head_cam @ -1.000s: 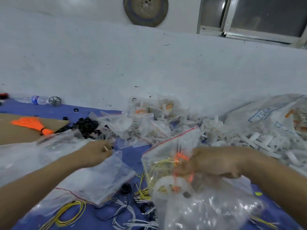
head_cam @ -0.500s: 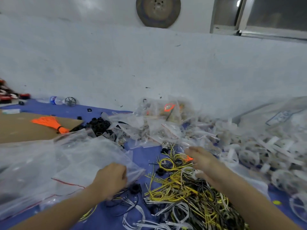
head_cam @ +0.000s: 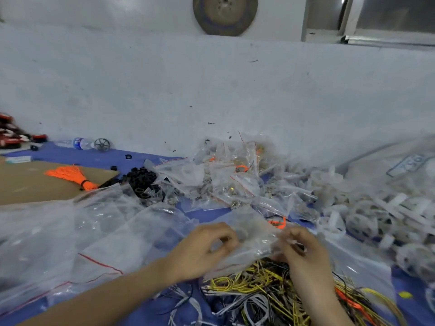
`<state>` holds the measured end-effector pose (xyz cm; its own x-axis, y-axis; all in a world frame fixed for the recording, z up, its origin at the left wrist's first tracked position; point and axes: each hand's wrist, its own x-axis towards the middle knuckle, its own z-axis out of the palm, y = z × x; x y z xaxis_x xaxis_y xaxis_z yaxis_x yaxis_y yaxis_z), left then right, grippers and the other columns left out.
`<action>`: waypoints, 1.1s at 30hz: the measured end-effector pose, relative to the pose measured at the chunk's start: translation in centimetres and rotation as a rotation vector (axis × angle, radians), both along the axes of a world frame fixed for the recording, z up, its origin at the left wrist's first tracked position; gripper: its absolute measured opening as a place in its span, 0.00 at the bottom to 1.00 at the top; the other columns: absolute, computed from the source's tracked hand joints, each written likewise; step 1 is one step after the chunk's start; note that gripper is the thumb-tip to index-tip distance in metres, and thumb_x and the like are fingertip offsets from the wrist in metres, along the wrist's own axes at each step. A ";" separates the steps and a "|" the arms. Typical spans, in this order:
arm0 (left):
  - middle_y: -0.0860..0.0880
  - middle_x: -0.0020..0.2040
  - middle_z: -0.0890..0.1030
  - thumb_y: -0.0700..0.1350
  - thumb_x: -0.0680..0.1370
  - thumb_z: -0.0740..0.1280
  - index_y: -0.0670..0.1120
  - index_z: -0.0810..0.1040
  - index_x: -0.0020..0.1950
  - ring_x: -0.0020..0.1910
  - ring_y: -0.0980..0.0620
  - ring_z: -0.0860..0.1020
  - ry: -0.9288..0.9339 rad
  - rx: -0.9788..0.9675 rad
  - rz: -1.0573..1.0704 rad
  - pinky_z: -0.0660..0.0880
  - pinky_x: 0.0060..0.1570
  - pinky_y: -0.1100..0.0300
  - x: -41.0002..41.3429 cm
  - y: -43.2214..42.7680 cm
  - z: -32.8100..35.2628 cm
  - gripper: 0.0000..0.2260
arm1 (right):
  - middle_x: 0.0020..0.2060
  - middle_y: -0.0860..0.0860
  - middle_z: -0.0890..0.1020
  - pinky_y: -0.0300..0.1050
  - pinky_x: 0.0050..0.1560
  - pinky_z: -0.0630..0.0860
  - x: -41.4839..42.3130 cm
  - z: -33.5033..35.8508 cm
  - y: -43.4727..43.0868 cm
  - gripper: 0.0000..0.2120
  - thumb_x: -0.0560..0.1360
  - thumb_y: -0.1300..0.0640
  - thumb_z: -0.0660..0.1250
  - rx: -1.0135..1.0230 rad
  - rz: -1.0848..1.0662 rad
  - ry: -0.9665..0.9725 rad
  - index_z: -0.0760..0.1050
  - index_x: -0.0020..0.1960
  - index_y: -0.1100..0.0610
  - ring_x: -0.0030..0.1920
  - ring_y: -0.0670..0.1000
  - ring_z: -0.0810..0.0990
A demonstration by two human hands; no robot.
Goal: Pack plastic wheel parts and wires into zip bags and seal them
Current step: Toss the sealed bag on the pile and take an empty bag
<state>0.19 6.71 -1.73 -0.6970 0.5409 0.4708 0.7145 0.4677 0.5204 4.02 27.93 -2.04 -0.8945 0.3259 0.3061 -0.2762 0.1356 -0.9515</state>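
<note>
A clear zip bag (head_cam: 253, 241) is held up between my two hands over the wire pile. My left hand (head_cam: 202, 250) pinches its left edge with curled fingers, and my right hand (head_cam: 303, 252) pinches its right edge. Under the bag lies a tangle of yellow, black and white wires (head_cam: 266, 292). White plastic wheel parts (head_cam: 367, 220) are heaped at the right. Empty zip bags with red seal lines (head_cam: 77, 241) are spread at the left.
Filled zip bags (head_cam: 233, 175) are piled against the white wall. Black rings (head_cam: 141, 178) and an orange tie bundle (head_cam: 70, 175) lie by a cardboard sheet (head_cam: 28, 184). A water bottle (head_cam: 80, 143) lies far left. A big plastic sack (head_cam: 404, 165) sits at the right.
The filled bag my right hand held a second ago is gone from it. Both hands came together and took hold of an empty bag over the wires.
</note>
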 end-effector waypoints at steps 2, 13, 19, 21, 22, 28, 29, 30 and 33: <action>0.51 0.50 0.82 0.45 0.80 0.62 0.47 0.79 0.50 0.50 0.57 0.78 -0.082 0.108 0.116 0.72 0.51 0.61 -3.7 -1.0 -0.6 0.06 | 0.39 0.51 0.82 0.43 0.39 0.80 -0.2 -0.9 1.7 0.14 0.71 0.70 0.69 0.049 -0.165 0.046 0.76 0.39 0.50 0.37 0.50 0.83; 0.49 0.56 0.79 0.49 0.80 0.56 0.49 0.75 0.57 0.55 0.47 0.78 -0.195 -0.812 0.823 0.72 0.52 0.54 -15.4 -7.4 -3.9 0.12 | 0.34 0.48 0.74 0.31 0.36 0.69 1.2 -2.9 4.7 0.02 0.73 0.54 0.65 0.716 -0.633 0.395 0.75 0.42 0.49 0.26 0.47 0.73; 0.40 0.44 0.79 0.40 0.76 0.63 0.41 0.73 0.38 0.50 0.42 0.79 -0.369 -0.729 0.788 0.74 0.45 0.54 -16.2 -8.5 -2.6 0.08 | 0.39 0.56 0.74 0.40 0.40 0.67 0.8 -3.4 6.5 0.12 0.73 0.51 0.63 0.677 -0.782 0.406 0.77 0.38 0.58 0.38 0.60 0.75; 0.42 0.33 0.73 0.39 0.77 0.63 0.42 0.67 0.31 0.39 0.43 0.77 -0.317 -0.527 0.837 0.71 0.37 0.55 -16.2 -9.0 -2.5 0.15 | 0.49 0.60 0.75 0.44 0.48 0.69 1.0 -3.3 6.1 0.12 0.74 0.52 0.65 0.676 -0.837 0.479 0.77 0.38 0.59 0.47 0.61 0.72; 0.42 0.31 0.72 0.38 0.76 0.64 0.41 0.68 0.30 0.35 0.44 0.74 -0.241 -0.401 0.854 0.68 0.34 0.57 -16.0 -9.1 -2.3 0.14 | 0.52 0.61 0.75 0.46 0.51 0.69 1.3 -3.2 5.9 0.11 0.74 0.52 0.65 0.703 -0.826 0.521 0.77 0.39 0.59 0.50 0.61 0.72; 0.40 0.48 0.79 0.31 0.75 0.67 0.37 0.81 0.47 0.46 0.42 0.78 0.155 0.109 0.622 0.72 0.49 0.58 -11.6 -3.2 3.3 0.05 | 0.36 0.47 0.73 0.45 0.44 0.64 1.6 -2.6 5.3 0.09 0.74 0.51 0.58 0.663 -0.653 0.497 0.72 0.41 0.56 0.42 0.51 0.71; 0.40 0.50 0.78 0.31 0.74 0.67 0.38 0.81 0.48 0.45 0.44 0.78 0.226 0.190 0.518 0.73 0.50 0.59 -9.9 -1.6 4.6 0.06 | 0.35 0.48 0.72 0.46 0.42 0.63 1.7 -2.8 5.1 0.10 0.74 0.51 0.58 0.673 -0.652 0.486 0.72 0.40 0.56 0.40 0.51 0.70; 0.42 0.51 0.77 0.31 0.74 0.68 0.39 0.81 0.49 0.46 0.48 0.78 0.293 0.267 0.409 0.75 0.51 0.61 -7.9 0.1 5.8 0.06 | 0.34 0.50 0.73 0.47 0.42 0.64 1.8 -3.0 5.0 0.11 0.74 0.51 0.58 0.678 -0.646 0.477 0.72 0.40 0.57 0.40 0.51 0.69; 0.50 0.57 0.75 0.38 0.76 0.68 0.44 0.79 0.53 0.54 0.61 0.75 0.548 0.191 0.046 0.72 0.56 0.68 -1.3 4.9 7.2 0.07 | 0.33 0.53 0.76 0.44 0.39 0.67 2.1 -2.9 4.5 0.12 0.74 0.50 0.58 0.645 -0.626 0.433 0.71 0.41 0.57 0.37 0.55 0.73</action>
